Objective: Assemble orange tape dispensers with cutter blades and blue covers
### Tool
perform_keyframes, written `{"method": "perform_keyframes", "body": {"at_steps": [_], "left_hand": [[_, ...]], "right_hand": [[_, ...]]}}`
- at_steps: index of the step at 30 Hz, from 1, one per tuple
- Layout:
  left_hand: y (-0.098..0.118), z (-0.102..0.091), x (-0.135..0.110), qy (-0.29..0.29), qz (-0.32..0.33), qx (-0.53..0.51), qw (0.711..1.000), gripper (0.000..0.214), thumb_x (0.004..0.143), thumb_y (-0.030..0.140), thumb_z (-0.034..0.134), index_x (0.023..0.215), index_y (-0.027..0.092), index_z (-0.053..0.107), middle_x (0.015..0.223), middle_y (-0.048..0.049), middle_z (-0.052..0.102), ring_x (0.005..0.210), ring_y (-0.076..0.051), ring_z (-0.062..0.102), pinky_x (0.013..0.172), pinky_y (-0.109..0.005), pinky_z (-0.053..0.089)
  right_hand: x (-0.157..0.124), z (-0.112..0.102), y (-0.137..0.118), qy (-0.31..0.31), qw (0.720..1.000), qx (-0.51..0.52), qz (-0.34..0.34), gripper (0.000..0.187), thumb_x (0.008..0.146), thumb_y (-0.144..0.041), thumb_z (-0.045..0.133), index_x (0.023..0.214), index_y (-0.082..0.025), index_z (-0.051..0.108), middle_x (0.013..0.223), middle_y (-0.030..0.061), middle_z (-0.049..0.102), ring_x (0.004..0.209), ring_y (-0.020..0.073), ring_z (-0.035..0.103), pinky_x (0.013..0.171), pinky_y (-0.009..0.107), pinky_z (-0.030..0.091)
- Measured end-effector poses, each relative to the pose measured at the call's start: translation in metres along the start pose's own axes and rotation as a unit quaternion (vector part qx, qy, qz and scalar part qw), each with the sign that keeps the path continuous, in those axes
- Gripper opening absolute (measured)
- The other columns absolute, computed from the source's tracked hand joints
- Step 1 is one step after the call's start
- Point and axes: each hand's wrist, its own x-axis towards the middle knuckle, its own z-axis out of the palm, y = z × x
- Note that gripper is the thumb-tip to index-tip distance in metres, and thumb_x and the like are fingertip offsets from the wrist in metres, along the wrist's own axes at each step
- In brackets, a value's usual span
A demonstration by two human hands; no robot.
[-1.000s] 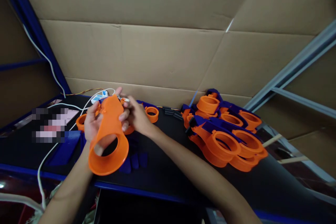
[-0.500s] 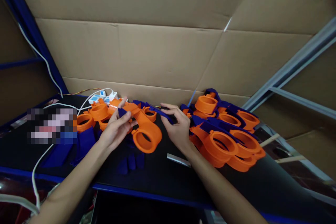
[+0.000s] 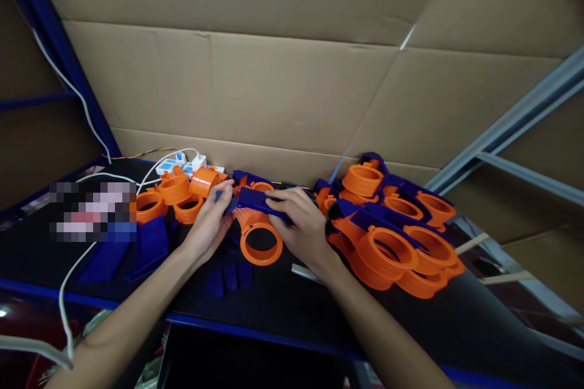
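Observation:
My left hand [image 3: 207,228] is closed on the end of an orange tape dispenser [image 3: 245,246], whose round ring hangs down to the right. A small dark blue part [image 3: 225,202] sits by the left fingertips. In my right hand [image 3: 303,222] is a flat blue plastic plate [image 3: 253,199], gripped between thumb and fingers. The plate lies across the upper part of the dispenser and hides it there; whether the two are joined I cannot tell. Both hands are above the black table [image 3: 283,313].
Several orange and blue dispensers [image 3: 387,258] are piled at the right. Loose orange rings [image 3: 174,189] and blue plates [image 3: 148,249] lie left. Small blue pieces [image 3: 230,278] and a metal strip [image 3: 306,273] are in front. A power strip [image 3: 171,165] with white cables stands behind.
My right hand has moved left, bringing the blue plate over the dispenser. The dispenser has been turned in my left hand, so its ring now faces me more.

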Motion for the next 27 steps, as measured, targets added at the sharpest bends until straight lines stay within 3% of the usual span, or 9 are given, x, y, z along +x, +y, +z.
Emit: {"method": "perform_keyframes", "body": {"at_steps": [7, 12, 16, 20, 24, 27], "left_hand": [[0.004, 0.003, -0.003, -0.011, -0.003, 0.006, 1.000, 0.046, 0.083, 0.044, 0.079, 0.122, 0.024, 0.067, 0.113, -0.0049, 0.072, 0.112, -0.022, 0.066, 0.105, -0.041, 0.049], [0.007, 0.006, -0.008, -0.026, 0.021, 0.041, 0.999, 0.067, 0.070, 0.021, 0.089, 0.132, 0.028, 0.063, 0.110, -0.0012, 0.073, 0.105, -0.018, 0.069, 0.104, -0.035, 0.049], [0.010, 0.007, -0.012, -0.035, 0.061, 0.048, 0.996, 0.067, 0.067, 0.014, 0.089, 0.129, 0.026, 0.066, 0.108, -0.0013, 0.074, 0.102, -0.019, 0.070, 0.101, -0.034, 0.051], [0.012, 0.006, -0.014, -0.042, 0.090, 0.052, 0.994, 0.064, 0.063, 0.014, 0.090, 0.123, 0.025, 0.070, 0.105, -0.0027, 0.077, 0.098, -0.022, 0.073, 0.098, -0.036, 0.054], [0.011, 0.006, -0.019, -0.044, 0.105, 0.089, 0.990, 0.067, 0.053, 0.014, 0.094, 0.116, 0.022, 0.073, 0.120, -0.0070, 0.075, 0.117, -0.030, 0.067, 0.103, -0.037, 0.051], [0.009, 0.007, -0.023, -0.063, 0.113, 0.117, 0.985, 0.073, 0.050, 0.013, 0.095, 0.119, 0.022, 0.072, 0.124, -0.0087, 0.073, 0.122, -0.033, 0.064, 0.106, -0.039, 0.049]], "right_hand": [[-0.003, 0.002, -0.003, -0.033, 0.998, -0.011, 0.061, 0.020, 0.092, -0.014, 0.061, 0.102, -0.027, 0.070, 0.107, 0.0070, 0.074, 0.103, 0.0254, 0.069, 0.090, 0.047, 0.056], [-0.004, -0.001, -0.003, -0.043, 0.997, -0.027, 0.059, 0.019, 0.093, -0.013, 0.060, 0.103, -0.027, 0.069, 0.108, 0.0071, 0.074, 0.103, 0.0244, 0.067, 0.091, 0.046, 0.055], [0.003, -0.010, -0.006, -0.081, 0.993, 0.056, 0.060, 0.016, 0.091, -0.019, 0.070, 0.105, -0.025, 0.067, 0.124, 0.0087, 0.071, 0.118, 0.0253, 0.064, 0.102, 0.048, 0.051], [0.007, -0.013, -0.007, -0.127, 0.964, 0.193, 0.135, 0.030, 0.087, -0.032, 0.077, 0.114, -0.026, 0.067, 0.136, 0.0086, 0.065, 0.128, 0.0256, 0.060, 0.110, 0.047, 0.046], [0.005, -0.002, -0.007, -0.047, 0.919, 0.272, 0.282, 0.030, 0.090, -0.038, 0.072, 0.117, -0.026, 0.067, 0.115, 0.0065, 0.072, 0.104, 0.0204, 0.069, 0.093, 0.038, 0.056], [0.002, 0.005, -0.006, -0.043, 0.874, 0.325, 0.359, 0.028, 0.084, -0.042, 0.076, 0.106, -0.025, 0.071, 0.097, 0.0024, 0.072, 0.083, 0.0170, 0.068, 0.079, 0.032, 0.057]]}}
